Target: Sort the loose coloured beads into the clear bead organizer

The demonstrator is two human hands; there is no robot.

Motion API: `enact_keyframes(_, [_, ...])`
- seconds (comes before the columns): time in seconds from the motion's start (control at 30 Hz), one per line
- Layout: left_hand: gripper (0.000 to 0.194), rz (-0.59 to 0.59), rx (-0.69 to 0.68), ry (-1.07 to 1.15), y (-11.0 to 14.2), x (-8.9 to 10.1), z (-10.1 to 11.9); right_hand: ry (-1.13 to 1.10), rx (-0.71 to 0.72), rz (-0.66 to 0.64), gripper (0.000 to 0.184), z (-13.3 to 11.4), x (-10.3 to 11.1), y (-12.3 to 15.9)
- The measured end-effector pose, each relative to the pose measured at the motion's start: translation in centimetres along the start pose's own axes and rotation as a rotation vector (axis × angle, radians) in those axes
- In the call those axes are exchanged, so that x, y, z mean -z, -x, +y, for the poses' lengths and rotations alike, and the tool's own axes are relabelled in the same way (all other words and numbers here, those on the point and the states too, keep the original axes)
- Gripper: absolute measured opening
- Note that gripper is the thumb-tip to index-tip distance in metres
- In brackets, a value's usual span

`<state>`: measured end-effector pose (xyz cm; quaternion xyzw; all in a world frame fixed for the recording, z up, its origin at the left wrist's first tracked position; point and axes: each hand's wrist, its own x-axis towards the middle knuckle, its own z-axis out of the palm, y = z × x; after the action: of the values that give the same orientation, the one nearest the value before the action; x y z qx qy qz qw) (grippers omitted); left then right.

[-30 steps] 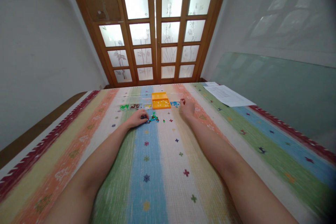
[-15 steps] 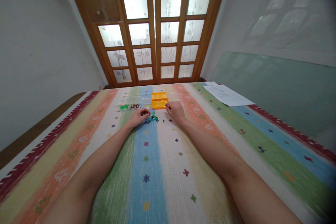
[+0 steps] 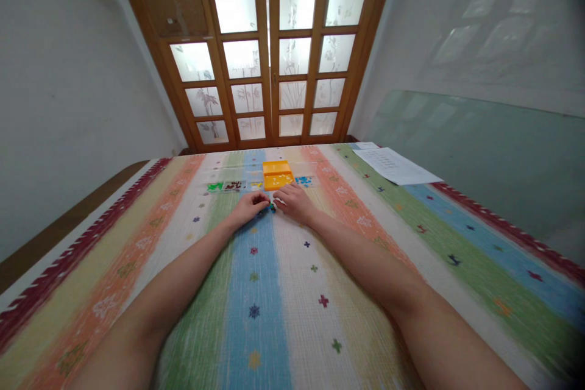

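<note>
A small cluster of blue and green toy building pieces [image 3: 272, 207] shows between my hands, partly hidden by the fingers. On its left, my left hand [image 3: 252, 205] is closed, thumb and fingertips pinching at the cluster. My right hand [image 3: 292, 201] has come close from the right with bent fingers, its fingertips near the cluster. Whatever is between those fingertips is too small to make out. Just behind the hands stands an open orange case [image 3: 276, 169] with small white pieces in its front half.
Clear trays hold green pieces [image 3: 215, 186], dark brown pieces [image 3: 234, 185] and yellow pieces [image 3: 256, 185] left of the case. Blue pieces [image 3: 304, 181] lie right of it. Paper sheets [image 3: 395, 166] rest at the far right on the striped tablecloth [image 3: 256, 268].
My right hand has moved left and nearer, from the orange case's right edge to the cluster. My left hand has shifted slightly right over the cluster. The blue pieces are uncovered.
</note>
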<state>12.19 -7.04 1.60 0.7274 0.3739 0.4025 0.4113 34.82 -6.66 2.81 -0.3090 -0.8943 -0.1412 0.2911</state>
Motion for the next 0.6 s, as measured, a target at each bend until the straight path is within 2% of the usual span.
enact_keyframes(0.6, [0.021,-0.038,0.002,0.010,0.13,-0.99,0.30,0.011,0.048,0.002,0.012,0.18,-0.60,0.09])
